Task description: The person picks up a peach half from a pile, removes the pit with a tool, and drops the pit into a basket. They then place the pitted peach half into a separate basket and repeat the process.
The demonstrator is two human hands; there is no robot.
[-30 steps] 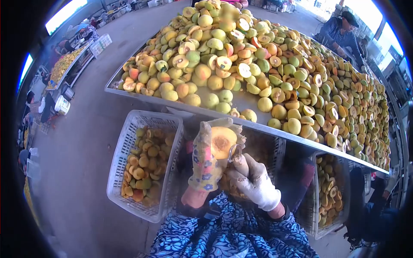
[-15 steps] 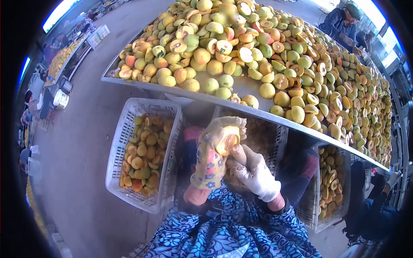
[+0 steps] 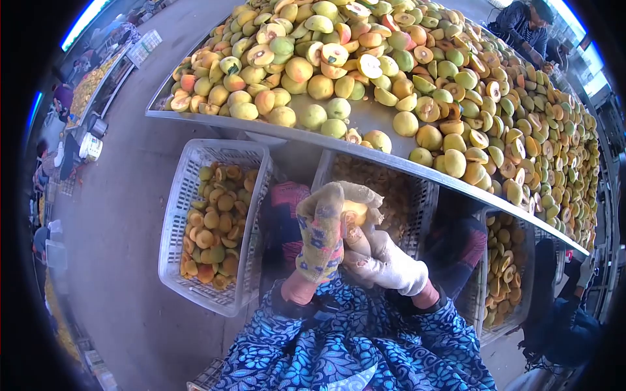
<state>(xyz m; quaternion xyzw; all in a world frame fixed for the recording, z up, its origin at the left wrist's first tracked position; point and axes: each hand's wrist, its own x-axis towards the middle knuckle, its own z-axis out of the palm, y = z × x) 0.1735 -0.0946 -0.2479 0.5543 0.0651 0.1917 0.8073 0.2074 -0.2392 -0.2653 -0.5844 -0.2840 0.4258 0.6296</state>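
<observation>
My left hand [image 3: 321, 231], in a patterned, stained glove, curls around a yellow peach half [image 3: 354, 210], whose cut face is now mostly covered by fingers. My right hand [image 3: 390, 266], in a dirty white glove, is closed just below and right of it, touching the fruit. A tan, rounded tool handle [image 3: 357, 242] seems to show in the right hand's grip; any working end is hidden. Below the hands, a crate [image 3: 427, 215] holds brownish bits. Ahead, halved and whole peaches [image 3: 319, 86] lie heaped on a metal table [image 3: 306, 138].
A white plastic crate [image 3: 171, 247] of peach halves stands on the floor at left, another crate [image 3: 484, 287] at right. The table's metal edge runs just beyond my hands. A co-worker [image 3: 525, 29] is at the far right; another person's dark sleeve [image 3: 577, 313] shows lower right.
The left fingers have closed further over the peach half, and its cut face has turned out of sight. The right hand has pressed in closer. The view has shifted slightly.
</observation>
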